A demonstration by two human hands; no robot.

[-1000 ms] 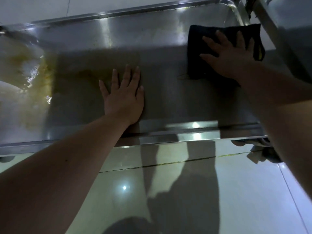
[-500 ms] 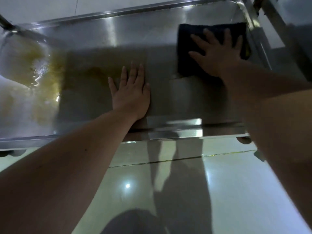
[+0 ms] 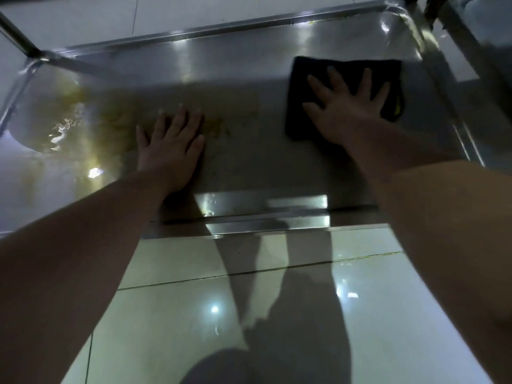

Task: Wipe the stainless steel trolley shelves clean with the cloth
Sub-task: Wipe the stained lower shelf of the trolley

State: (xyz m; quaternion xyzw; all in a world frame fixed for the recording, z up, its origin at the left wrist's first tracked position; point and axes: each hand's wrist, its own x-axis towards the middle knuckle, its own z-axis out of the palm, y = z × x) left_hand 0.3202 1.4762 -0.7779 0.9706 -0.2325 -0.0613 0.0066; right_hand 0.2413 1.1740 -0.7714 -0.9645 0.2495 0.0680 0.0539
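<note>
Fingers spread, the right grip [image 3: 346, 117] is pressing the cloth [image 3: 307, 73] to wipe. Left of the cloth, the flat, empty left grip [image 3: 173, 145] is bracing on the shelf [image 3: 249, 65].

Both hands, left [image 3: 173, 151] and right [image 3: 346, 112], flat, fingers spread

The steel trolley shelf [image 3: 249, 151] is smeared with yellowish residue [image 3: 72, 106] at left, and a dark cloth [image 3: 310, 66] is spread flat at right.
</note>
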